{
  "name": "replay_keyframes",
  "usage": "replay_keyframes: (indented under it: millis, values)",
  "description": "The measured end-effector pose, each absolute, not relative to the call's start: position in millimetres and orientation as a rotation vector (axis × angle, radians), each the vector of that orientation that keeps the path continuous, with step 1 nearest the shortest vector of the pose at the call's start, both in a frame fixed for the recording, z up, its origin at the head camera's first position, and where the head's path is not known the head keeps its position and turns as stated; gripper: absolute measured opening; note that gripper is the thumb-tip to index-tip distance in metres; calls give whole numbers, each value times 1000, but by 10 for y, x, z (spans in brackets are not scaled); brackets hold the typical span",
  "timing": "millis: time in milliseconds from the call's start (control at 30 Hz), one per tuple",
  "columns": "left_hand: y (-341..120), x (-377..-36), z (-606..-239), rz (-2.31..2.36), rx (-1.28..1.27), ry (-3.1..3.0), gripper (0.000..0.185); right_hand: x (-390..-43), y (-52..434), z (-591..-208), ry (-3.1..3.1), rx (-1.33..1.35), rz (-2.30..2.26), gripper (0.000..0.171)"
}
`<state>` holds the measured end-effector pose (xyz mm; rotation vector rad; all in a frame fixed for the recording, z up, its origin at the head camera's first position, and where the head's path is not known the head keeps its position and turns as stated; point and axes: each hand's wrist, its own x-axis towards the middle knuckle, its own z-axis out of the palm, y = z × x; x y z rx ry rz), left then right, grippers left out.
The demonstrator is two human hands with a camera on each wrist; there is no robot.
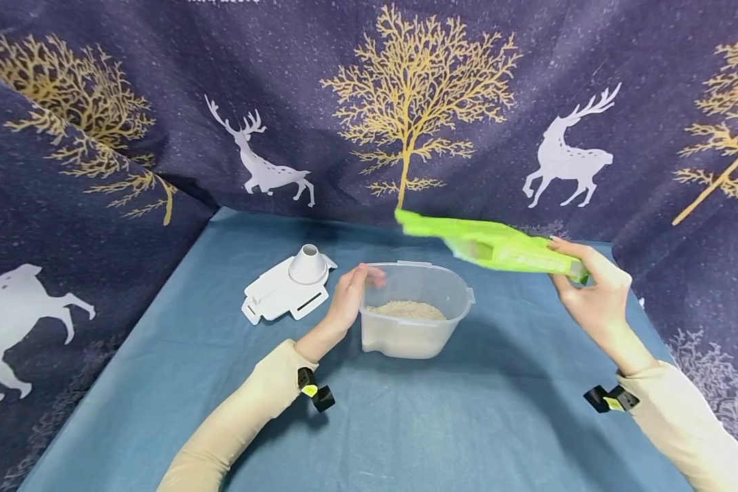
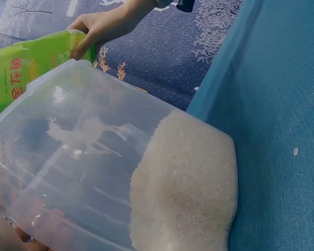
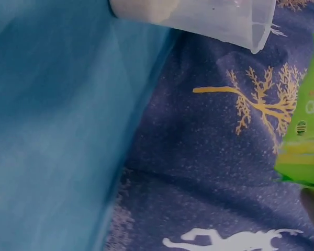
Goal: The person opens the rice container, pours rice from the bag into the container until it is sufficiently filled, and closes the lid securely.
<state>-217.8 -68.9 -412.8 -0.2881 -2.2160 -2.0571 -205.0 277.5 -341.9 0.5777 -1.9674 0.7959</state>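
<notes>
Fingers [image 1: 361,273] of the left hand [image 1: 347,301] curl over the left rim of the clear plastic container [image 1: 415,318], thumb side toward the person, clamped on its wall; the left wrist view shows fingertips through the wall low at the corner. Fingers [image 1: 575,254] of the right hand [image 1: 593,290] are closed on one end of the green bag [image 1: 492,246], pinching it between thumb and fingertips; the bag lies almost level in the air, its free end reaching out above the far rim of the container without touching it.

The container stands upright on the blue worktop [image 1: 443,424], and a shallow layer of pale grain [image 1: 407,311] covers its floor. In the left wrist view the grain [image 2: 186,188] is heaped against one side of the container [image 2: 83,151], with the bag [image 2: 26,68] and the right hand [image 2: 102,26] beyond its rim.

Left of the container, and apart from it, lies a flat white plastic lid [image 1: 285,292] with a short funnel-like spout [image 1: 308,263] standing on it. Behind the container hangs a dark blue cloth [image 1: 369,102] printed with gold trees and white deer; it also bounds the worktop at left and right. Both forearms wear beige sleeves [image 1: 246,417], each with a small black clip at the wrist.
</notes>
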Motion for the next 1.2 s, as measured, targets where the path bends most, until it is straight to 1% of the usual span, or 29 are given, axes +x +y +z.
replay_keyframes:
  millis: [133,200,267,333,400,467,600,700,867,967,1033,1200]
  values:
    - [-679,-2179,-4136,-2044,-287,-2217,50,-2002,2837,-3478,-2200,332,840,16]
    - [-675,-2178,-4137,-2036,-278,-2229,50,-1988,2854,-3523,-2347,235,882,20]
    - [-678,-2176,-4135,-2048,-264,-2232,50,-1991,2856,-3581,-2474,176,948,23]
    - [-678,-2172,-4129,-2054,-252,-2236,50,-1994,2850,-3646,-2559,168,1045,21]
    - [-676,-2164,-4125,-2066,-250,-2233,50,-1994,2837,-3715,-2610,164,1232,16]
    - [-673,-2157,-4120,-2076,-253,-2226,50,-1994,2820,-3777,-2618,133,1534,13]
    - [-672,-2158,-4111,-2082,-262,-2211,50,-1988,2799,-3884,-2505,-74,2189,18]
    - [-673,-2169,-4115,-2072,-254,-2213,49,-1990,2792,-3963,-2402,-221,2462,25]
    - [-674,-2175,-4127,-2041,-262,-2223,50,-1984,2783,-4069,-2360,-301,2595,32]
    - [-677,-2172,-4133,-2033,-277,-2221,50,-1972,2778,-4110,-2367,-335,2629,34]
    - [-678,-2169,-4130,-2037,-288,-2211,49,-1967,2782,-4143,-2368,-372,2651,33]
    - [-677,-2167,-4123,-2034,-288,-2213,49,-1977,2792,-4225,-2314,-493,2712,22]
